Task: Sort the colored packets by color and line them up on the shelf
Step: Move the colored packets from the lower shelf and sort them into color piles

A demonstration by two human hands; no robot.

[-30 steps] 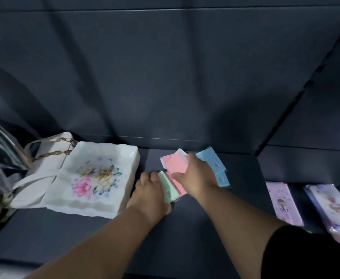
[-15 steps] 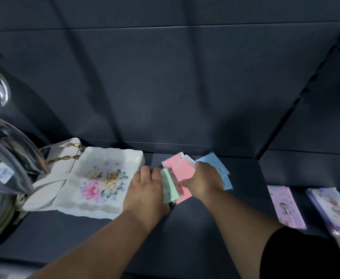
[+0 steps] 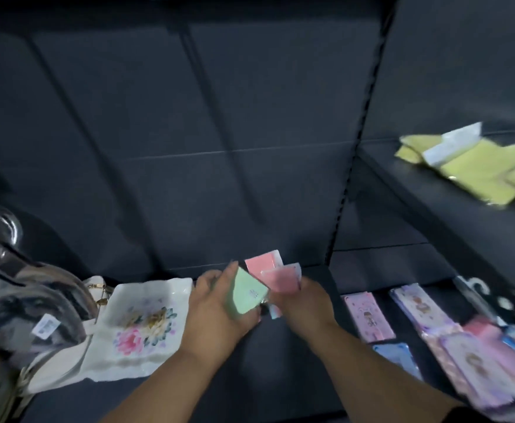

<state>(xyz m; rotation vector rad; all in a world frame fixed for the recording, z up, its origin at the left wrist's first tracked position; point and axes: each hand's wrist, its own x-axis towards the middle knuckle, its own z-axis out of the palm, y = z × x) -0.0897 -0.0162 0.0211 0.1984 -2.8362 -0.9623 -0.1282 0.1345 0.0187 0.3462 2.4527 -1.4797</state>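
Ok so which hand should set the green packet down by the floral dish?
Left, most likely: the left hand grips the green packet and is beside the floral dish, while the right hand holds the pink packets farther off.

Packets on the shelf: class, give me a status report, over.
Left hand: grip on green packet. Right hand: grip on pink packet. Floral dish close beside left hand, may crowd the row.

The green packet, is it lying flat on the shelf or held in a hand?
Held: the left hand grips the green packet, tilted, not lying flat.
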